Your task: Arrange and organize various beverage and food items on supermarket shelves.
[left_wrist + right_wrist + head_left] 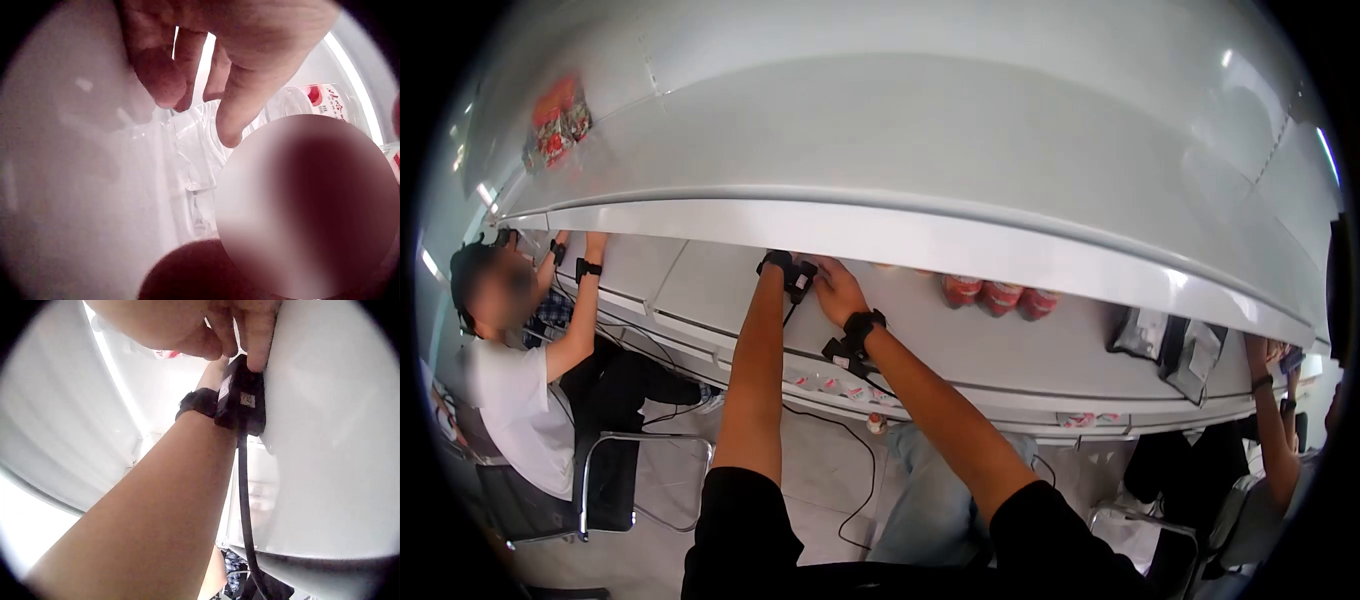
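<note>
My left hand (256,56) reaches down over a clear plastic container (199,147), with its thumb and fingers on either side of the edge. Behind it lies clear packaging with a red and white label (322,100). In the head view the upper shelf hides most of this hand; the black wrist camera (800,282) shows. My right hand (840,292) is close beside the left wrist, its fingers bent loosely. Their tips (256,359) overlap that camera in the right wrist view, with nothing visible in their grasp.
Several red-wrapped containers (1000,297) stand under the upper shelf (920,225). Black and clear packs (1195,355) lie farther right. A red bag (560,120) rests on the top surface. A seated person (520,400) works at left, another at right. Cables hang below the shelf.
</note>
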Demonstrator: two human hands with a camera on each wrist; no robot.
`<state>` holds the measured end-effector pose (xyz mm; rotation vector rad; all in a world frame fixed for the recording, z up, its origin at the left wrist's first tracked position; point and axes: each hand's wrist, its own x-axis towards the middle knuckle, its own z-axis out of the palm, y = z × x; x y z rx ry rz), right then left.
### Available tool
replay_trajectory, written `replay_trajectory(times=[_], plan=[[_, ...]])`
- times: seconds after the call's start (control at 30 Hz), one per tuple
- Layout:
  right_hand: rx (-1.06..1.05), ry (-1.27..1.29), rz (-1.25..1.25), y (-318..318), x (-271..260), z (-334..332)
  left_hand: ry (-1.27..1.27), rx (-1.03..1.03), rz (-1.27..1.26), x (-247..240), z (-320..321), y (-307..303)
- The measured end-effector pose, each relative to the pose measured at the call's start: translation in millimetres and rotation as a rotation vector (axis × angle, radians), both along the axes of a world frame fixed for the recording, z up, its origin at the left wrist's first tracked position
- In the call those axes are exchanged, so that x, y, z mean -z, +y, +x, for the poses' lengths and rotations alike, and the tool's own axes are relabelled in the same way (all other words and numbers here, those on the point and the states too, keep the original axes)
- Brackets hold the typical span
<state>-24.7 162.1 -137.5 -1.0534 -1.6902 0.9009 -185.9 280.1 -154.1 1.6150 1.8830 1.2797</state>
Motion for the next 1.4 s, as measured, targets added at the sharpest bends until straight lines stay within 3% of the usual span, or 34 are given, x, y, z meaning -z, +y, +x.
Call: replay_trajectory(times=[0.03,0.1,0.13,0.17,0.2,0.27,0.33,0.5,0.57,0.6,0.7,0.8,0.87,0.97,1.07,1.1,1.13,1.23,1.33,1.4], plan=[[0.036,-0.037,0.045,-6,-2,3,-0.019,-0.01,0.015,1,-2,2],[-0.029,0.191,0.015,-9,1,8,-0.07,-0.005,0.045,8,-7,11],[-0.007,0.121,0.085,-8,9,10,-0.112,0.041,0.043,8,-9,11],[0.011,0.085,0.087,-17,3,17,-0.188,0.134,-0.115,1,-10,0],[-0.07,0.175,0.033,-25,-6,27,-0.34,0.267,0.108,5,-5,-15],[-0.099,0.31,-0.019,-39,-3,42,-0.419,0.371,0.037,-25,13,-67],[-0.162,0.381,-0.121,-60,-7,75,-0.444,0.434,-0.051,-25,25,-98],[-0.34,0.577,-0.303,-181,-29,165,-0.498,0.593,-0.219,-85,84,-251],[-0.259,0.399,-0.312,-237,-41,217,-0.497,0.833,-0.308,-87,98,-305],[-0.255,0.396,-0.3,-256,-23,248,-0.465,0.977,-0.369,-87,103,-328],[-0.072,0.242,-0.382,-310,-2,334,-0.303,1.083,-0.49,-61,108,-381],[0.119,0.161,-0.419,-350,11,398,-0.468,0.883,-0.462,-1,103,-385],[0.254,0.21,-0.449,-375,11,413,-0.512,0.596,-0.384,41,100,-378],[0.307,0.257,-0.453,-400,24,425,-0.364,0.352,-0.14,82,97,-368],[0.308,0.308,-0.479,-415,47,427,-0.249,0.574,-0.082,85,124,-355],[0.303,0.316,-0.487,-419,52,425,-0.22,0.551,-0.215,62,145,-360],[0.298,0.324,-0.497,-424,55,422,0.072,0.513,-0.109,65,157,-350],[0.281,0.314,-0.5,-434,58,416,0.028,0.391,-0.266,55,190,-318],[0.295,0.286,-0.483,-446,53,421,0.191,0.371,-0.36,50,204,-289],[0.304,0.284,-0.474,-455,53,428,0.247,0.289,-0.286,51,211,-286]])
